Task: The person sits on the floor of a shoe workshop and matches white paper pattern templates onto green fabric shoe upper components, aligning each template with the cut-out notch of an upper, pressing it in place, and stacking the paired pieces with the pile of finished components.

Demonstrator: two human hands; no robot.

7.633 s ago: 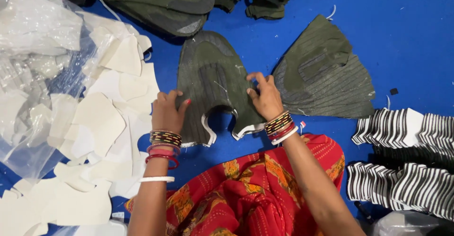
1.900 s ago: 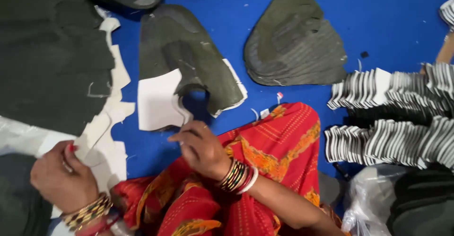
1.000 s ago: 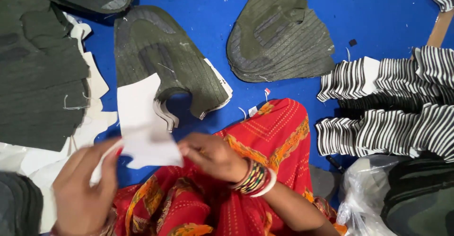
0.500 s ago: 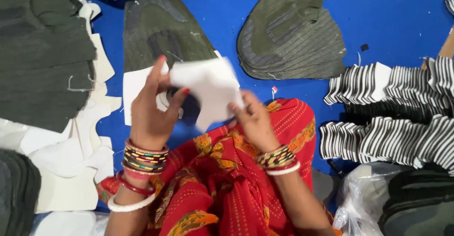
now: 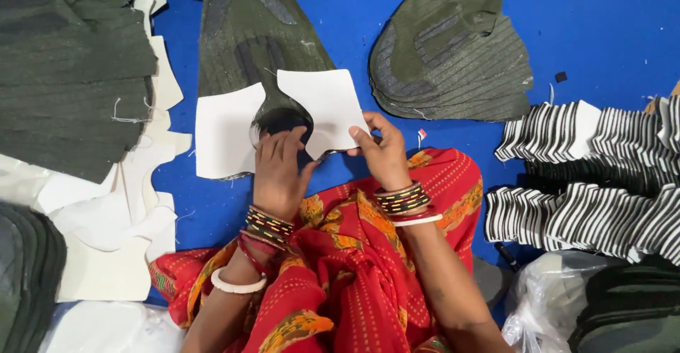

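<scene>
On the blue floor mat (image 5: 602, 20), just above the person's red patterned lap cloth (image 5: 354, 268), a white U-shaped lining piece (image 5: 227, 137) now lies flat over the heel end of a dark green knit shoe upper (image 5: 248, 34). Half a sec ago that white piece was up in the air, folded between both hands; now it's spread out and down, so it looks like the lining is being matched to the upper's collar — placement nearly done, alignment prob. still being fine-tuned.

Left hand (image 5: 278, 172): fingers flat & together, pressing at the notch of the white piece, not gripping anything. Right hand (image 5: 382, 151): thumb and fingertips pinching the lower right corner of the white piece, narrow pinch. So the piece sits directly under/between both hands, left lobe sticking out past the left hand.

Nearby: second green upper (image 5: 453, 48) to the right, apart from the hands; stack of white cutouts (image 5: 106, 218) along the mat's left edge; striped black-white pieces (image 5: 588, 169) at the right edge; dark green fabric pile (image 5: 64, 70) at top left.
</scene>
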